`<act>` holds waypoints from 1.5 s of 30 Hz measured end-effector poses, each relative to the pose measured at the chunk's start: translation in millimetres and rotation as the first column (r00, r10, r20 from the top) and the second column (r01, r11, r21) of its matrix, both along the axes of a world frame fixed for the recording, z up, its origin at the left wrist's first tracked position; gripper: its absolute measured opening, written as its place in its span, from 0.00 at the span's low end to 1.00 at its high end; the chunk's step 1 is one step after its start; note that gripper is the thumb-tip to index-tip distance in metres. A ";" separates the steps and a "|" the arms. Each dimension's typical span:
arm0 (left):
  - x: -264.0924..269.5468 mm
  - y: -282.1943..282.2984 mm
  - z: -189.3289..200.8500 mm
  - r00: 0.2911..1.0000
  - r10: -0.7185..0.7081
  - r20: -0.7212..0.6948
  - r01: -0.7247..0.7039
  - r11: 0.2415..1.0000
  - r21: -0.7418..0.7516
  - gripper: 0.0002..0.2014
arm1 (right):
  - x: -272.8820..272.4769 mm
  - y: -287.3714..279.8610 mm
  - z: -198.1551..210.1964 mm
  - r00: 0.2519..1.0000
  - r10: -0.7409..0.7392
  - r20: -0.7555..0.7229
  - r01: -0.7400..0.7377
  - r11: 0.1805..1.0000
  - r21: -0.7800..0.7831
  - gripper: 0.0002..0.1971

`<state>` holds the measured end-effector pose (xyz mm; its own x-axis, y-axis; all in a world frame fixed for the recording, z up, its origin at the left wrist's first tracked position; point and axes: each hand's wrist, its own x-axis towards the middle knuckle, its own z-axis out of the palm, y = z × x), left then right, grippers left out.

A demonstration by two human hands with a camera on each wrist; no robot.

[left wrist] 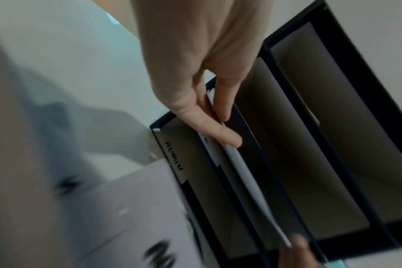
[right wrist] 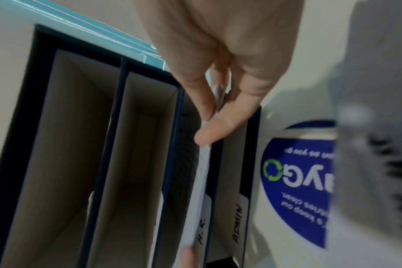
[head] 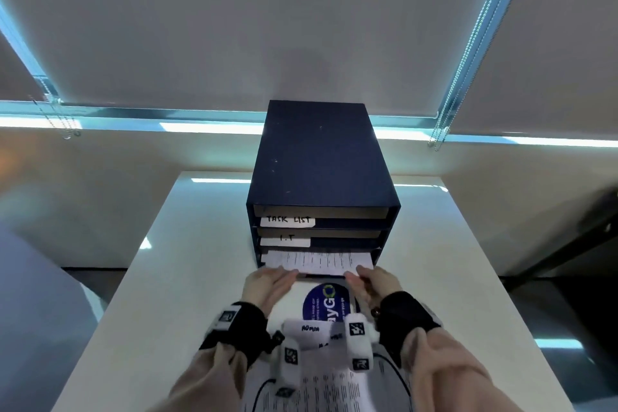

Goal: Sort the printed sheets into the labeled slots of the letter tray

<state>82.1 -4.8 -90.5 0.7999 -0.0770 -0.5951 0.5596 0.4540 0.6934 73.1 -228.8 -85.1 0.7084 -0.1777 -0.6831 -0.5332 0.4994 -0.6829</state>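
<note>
Head view, item one: letter tray (head: 321,157), dark blue, four stacked slots, standing on the white table (head: 187,278) with its open front toward me. Labels from the top of the tray down: TASK LIST (head: 287,220), I.T (head: 285,239); the wrist views add H.R. (right wrist: 201,237) and ADMIN (right wrist: 238,223) on the two lowest slots.

Item two: printed sheet (head: 317,262), partly inside the third slot from the tray's top, the one marked H.R. Its near edge projects from the tray front. Its long axis runs across the tray mouth, side to side.

Item three: my left hand (head: 266,288), thumb and fingers pinching the sheet's near edge at the tray's left side. My right hand (head: 371,283) pinches the same edge at the tray's right side. Both grips are closed on paper only; neither is nearer than the other, and the slot lies straight ahead of both.

Item four: remaining sheets (head: 331,385), loose on the table in front of the tray, one marked ADMIN at its top; beneath them a blue round sticker (head: 326,303).

Judgement: a level, even push from both hands is needed, or the sheet may buckle at the slot lip.
</note>
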 end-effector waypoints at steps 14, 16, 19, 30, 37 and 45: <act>-50.6 19.8 1.6 0.838 -0.516 0.178 0.220 0.617 0.755 0.07 | -54.7 -1.9 4.7 0.969 0.232 0.089 -0.210 0.956 -0.202 0.09; -74.7 29.9 -6.7 0.764 -0.631 0.133 0.178 0.405 0.897 0.09 | -93.8 -3.9 -4.5 0.960 0.278 0.039 -0.251 0.914 -0.319 0.06; -104.5 44.8 -21.6 0.652 -0.758 0.025 0.049 0.074 0.996 0.12 | -151.7 -5.6 -30.1 0.905 0.398 -0.148 -0.389 0.639 -0.663 0.07; -161.1 48.9 -21.7 0.663 -0.739 0.118 -0.106 0.063 0.992 0.06 | -221.4 1.2 -32.4 0.898 0.375 -0.231 -0.431 0.641 -0.635 0.15; -171.0 24.3 47.3 0.714 -0.550 0.433 0.080 0.679 0.730 0.03 | -218.5 -7.6 -12.8 0.947 0.321 -0.009 -0.293 0.851 -0.436 0.25; -113.0 35.2 73.6 0.936 -0.190 0.298 0.086 0.940 0.329 0.23 | -218.3 -3.1 16.2 0.895 0.399 0.198 -0.393 0.917 -0.073 0.08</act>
